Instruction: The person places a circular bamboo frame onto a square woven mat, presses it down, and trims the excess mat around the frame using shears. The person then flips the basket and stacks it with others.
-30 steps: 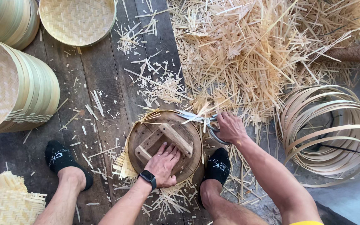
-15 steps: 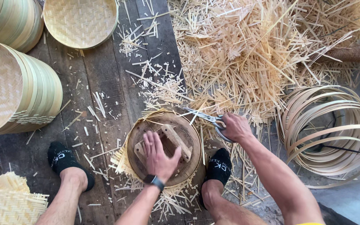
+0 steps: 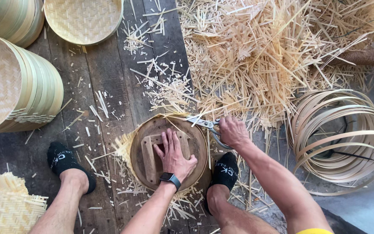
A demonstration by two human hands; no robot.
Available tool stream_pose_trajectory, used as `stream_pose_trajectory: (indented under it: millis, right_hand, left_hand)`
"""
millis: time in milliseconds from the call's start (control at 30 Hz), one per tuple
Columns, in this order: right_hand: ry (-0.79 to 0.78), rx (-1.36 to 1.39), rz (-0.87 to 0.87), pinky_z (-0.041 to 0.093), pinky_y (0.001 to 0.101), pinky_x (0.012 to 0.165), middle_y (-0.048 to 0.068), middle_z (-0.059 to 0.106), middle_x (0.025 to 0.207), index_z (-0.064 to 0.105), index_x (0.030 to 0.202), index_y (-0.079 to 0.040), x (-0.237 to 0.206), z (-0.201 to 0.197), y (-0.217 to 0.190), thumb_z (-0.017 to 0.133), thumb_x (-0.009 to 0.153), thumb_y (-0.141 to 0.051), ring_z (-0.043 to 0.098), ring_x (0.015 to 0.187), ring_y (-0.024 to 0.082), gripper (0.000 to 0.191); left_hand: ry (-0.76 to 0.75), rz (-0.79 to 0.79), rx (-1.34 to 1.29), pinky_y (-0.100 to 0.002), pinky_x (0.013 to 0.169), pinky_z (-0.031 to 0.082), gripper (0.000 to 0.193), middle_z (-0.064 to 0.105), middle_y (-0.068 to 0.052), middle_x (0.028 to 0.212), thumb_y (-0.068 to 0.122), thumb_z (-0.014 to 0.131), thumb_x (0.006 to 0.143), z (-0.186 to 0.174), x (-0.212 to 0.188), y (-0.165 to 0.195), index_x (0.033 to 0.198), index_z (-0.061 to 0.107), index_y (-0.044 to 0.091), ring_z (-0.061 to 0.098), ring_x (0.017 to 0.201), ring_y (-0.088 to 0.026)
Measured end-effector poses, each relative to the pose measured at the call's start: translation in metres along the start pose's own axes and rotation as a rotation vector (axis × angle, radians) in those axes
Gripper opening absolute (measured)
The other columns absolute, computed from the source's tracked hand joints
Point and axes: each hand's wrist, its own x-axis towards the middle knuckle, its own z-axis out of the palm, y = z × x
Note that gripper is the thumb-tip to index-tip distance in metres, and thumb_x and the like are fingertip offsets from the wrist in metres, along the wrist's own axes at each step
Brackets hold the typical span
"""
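My left hand point(image 3: 174, 154) lies flat, fingers spread, on a round wooden form point(image 3: 198, 143) with a wooden crosspiece point(image 3: 149, 158) on top. A woven bamboo mat point(image 3: 124, 145) is pinned under the form, its frayed edge sticking out around the rim. My right hand point(image 3: 233, 131) grips the handles of metal scissors point(image 3: 201, 123), whose blades lie at the form's upper right rim among the protruding strips. A dark watch point(image 3: 169, 178) sits on my left wrist. My feet in black socks point(image 3: 63, 161) rest on either side of the form.
A big heap of cut bamboo strips point(image 3: 260, 56) fills the upper right. Coiled bamboo hoops point(image 3: 343, 134) lie at the right. Stacked woven trays point(image 3: 18, 86) lean at the left, a single woven tray point(image 3: 83, 19) lies at the top, and a woven mat point(image 3: 1, 203) is at the bottom left.
My left hand shifted up and turned on the wooden form, now pressing over the crosspiece. The right hand with the scissors stays at the upper right rim.
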Motion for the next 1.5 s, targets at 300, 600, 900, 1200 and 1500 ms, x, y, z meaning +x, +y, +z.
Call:
stream_pose_trajectory:
  millis: [300, 600, 900, 1200, 1500]
  right_hand:
    - [-0.059, -0.011, 0.01, 0.052, 0.045, 0.088, 0.024, 0.061, 0.111, 0.06, 0.12, 0.005, 0.012, -0.024, -0.029, 0.066, 0.084, -0.047, 0.061, 0.1, 0.034, 0.064]
    - [-0.154, -0.021, -0.024, 0.059, 0.0414, 0.074, 0.021, 0.067, 0.107, 0.064, 0.117, 0.001, 0.01, 0.002, 0.006, 0.052, 0.102, -0.029, 0.069, 0.09, 0.029, 0.036]
    - [0.07, -0.011, -0.086, 0.055, 0.0445, 0.078, 0.021, 0.065, 0.096, 0.062, 0.111, 0.003, 0.04, -0.012, -0.036, 0.065, 0.077, -0.036, 0.064, 0.084, 0.029, 0.051]
    - [-0.037, 0.024, -0.036, 0.057, 0.044, 0.077, 0.022, 0.068, 0.105, 0.065, 0.11, -0.001, -0.001, -0.014, -0.001, 0.059, 0.094, -0.039, 0.067, 0.095, 0.031, 0.042]
    - [-0.162, 0.027, -0.005, 0.054, 0.0442, 0.092, 0.024, 0.064, 0.114, 0.06, 0.123, 0.004, 0.026, -0.02, -0.031, 0.055, 0.088, -0.021, 0.065, 0.104, 0.032, 0.043]
  left_hand:
    - [-0.021, 0.082, -0.071, -0.067, 0.121, 0.007, 0.119, 0.009, -0.014, 0.169, 0.034, 0.08, 0.064, -0.004, -0.002, -0.009, 0.158, 0.014, 0.004, 0.001, 0.157, -0.032]
    - [-0.117, 0.286, -0.03, -0.065, 0.123, 0.008, 0.119, 0.01, -0.014, 0.17, 0.026, 0.08, 0.062, -0.014, -0.004, -0.027, 0.159, 0.015, 0.005, 0.004, 0.158, -0.032]
    - [-0.173, 0.343, -0.019, -0.064, 0.123, 0.008, 0.119, 0.01, -0.015, 0.169, 0.027, 0.081, 0.062, -0.02, -0.004, -0.031, 0.158, 0.014, 0.004, 0.004, 0.157, -0.032]
    - [-0.384, 0.521, 0.007, -0.063, 0.124, 0.008, 0.12, 0.014, -0.01, 0.169, 0.023, 0.088, 0.06, -0.03, -0.004, -0.05, 0.158, 0.02, 0.012, 0.006, 0.157, -0.029]
    - [-0.457, 0.561, 0.121, -0.062, 0.126, 0.007, 0.122, 0.01, -0.008, 0.171, 0.023, 0.087, 0.061, -0.028, -0.001, -0.061, 0.16, 0.016, 0.014, 0.004, 0.158, -0.028]
